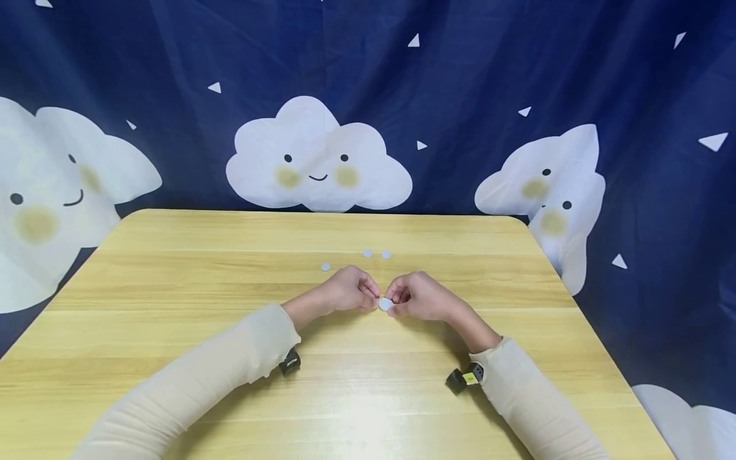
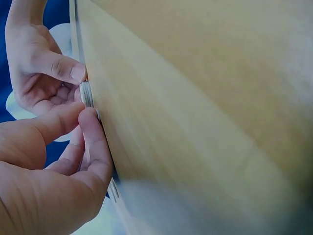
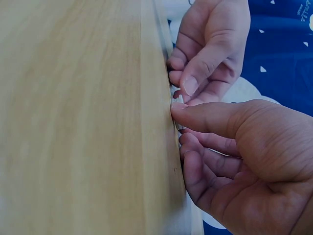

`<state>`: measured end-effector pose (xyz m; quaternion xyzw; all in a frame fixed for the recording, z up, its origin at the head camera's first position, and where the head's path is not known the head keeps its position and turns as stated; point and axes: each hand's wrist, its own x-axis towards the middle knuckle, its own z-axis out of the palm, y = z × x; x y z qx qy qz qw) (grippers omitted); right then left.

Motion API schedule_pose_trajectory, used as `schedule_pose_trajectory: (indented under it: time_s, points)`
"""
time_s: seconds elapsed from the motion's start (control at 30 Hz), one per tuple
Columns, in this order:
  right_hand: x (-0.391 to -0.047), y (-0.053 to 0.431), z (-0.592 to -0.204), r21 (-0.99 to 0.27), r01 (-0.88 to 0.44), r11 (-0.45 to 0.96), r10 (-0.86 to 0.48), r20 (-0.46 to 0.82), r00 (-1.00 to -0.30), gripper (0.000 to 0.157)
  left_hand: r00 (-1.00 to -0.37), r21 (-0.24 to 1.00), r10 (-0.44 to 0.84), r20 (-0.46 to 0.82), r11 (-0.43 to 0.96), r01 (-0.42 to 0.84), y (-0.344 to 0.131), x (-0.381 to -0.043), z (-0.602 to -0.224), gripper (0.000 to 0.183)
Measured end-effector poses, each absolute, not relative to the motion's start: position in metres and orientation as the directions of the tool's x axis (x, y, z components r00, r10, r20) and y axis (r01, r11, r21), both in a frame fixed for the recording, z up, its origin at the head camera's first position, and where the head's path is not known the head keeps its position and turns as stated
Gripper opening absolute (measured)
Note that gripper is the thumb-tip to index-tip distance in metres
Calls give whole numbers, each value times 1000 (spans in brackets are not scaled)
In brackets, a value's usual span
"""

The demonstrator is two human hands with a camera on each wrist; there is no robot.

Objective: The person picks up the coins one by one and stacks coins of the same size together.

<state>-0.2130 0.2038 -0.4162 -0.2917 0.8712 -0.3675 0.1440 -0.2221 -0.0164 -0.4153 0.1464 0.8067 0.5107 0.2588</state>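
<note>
Pinching discs (image 1: 385, 305), the right grip (image 1: 422, 297) sits near a possibly lettered label (image 1: 471, 378).

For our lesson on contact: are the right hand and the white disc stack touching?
Touching. The right wrist view shows the right hand with its thumb tip against the white disc stack.

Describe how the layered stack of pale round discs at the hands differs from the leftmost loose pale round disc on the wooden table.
The layered stack of pale round discs is pinched by the right hand; the leftmost loose pale round disc lies untouched. The stack shows several layers, while the loose disc looks thin. In the head view, the stack appears nearer, the loose disc farther back. Both are pale and round.
</note>
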Motion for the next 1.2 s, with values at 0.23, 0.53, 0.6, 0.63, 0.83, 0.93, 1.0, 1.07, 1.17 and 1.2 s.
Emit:
schedule_pose_trajectory:
  time_s: [0.23, 0.53, 0.6, 0.63, 0.83, 0.93, 1.0, 1.07, 1.17, 1.2]
  points:
    - [-213, 205, -417, -714, -408, 569, -614, -38, -788, 15, -835, 865, 499, -231, 498, 59, -12, -219, -414, 22]
    - [-213, 204, -417, -722, -397, 567, -613, -48, -788, 15, -848, 825, 478, -228, 558, 93, -7, -216, -412, 20]
    - [-213, 204, -417, -719, -395, 572, -610, -51, -791, 15, -850, 820, 473, -233, 565, 89, -7, -216, -412, 20]
    - [-214, 204, -417, -717, -394, 575, -608, -53, -792, 16, -849, 818, 472, -236, 568, 89, -7, -215, -412, 20]
    - [-214, 205, -418, -716, -400, 573, -612, -49, -789, 16, -844, 816, 476, -248, 573, 83, -6, -215, -410, 19]
    - [-214, 205, -418, -717, -410, 564, -620, -40, -783, 18, -843, 818, 480, -244, 568, 87, -6, -215, -412, 20]
    - [-214, 205, -417, -716, -414, 562, -623, -37, -782, 19, -843, 817, 480, -242, 570, 90, -6, -215, -413, 20]
    - [-214, 205, -417, -715, -416, 562, -624, -36, -780, 19, -845, 815, 477, -242, 572, 89, -6, -216, -413, 20]
    - [-214, 204, -416, -715, -419, 559, -628, -35, -777, 20, -846, 814, 472, -246, 575, 84, -6, -216, -412, 20]
    - [-213, 204, -416, -715, -419, 559, -629, -37, -776, 20, -846, 814, 472, -248, 575, 82, -6, -216, -412, 20]
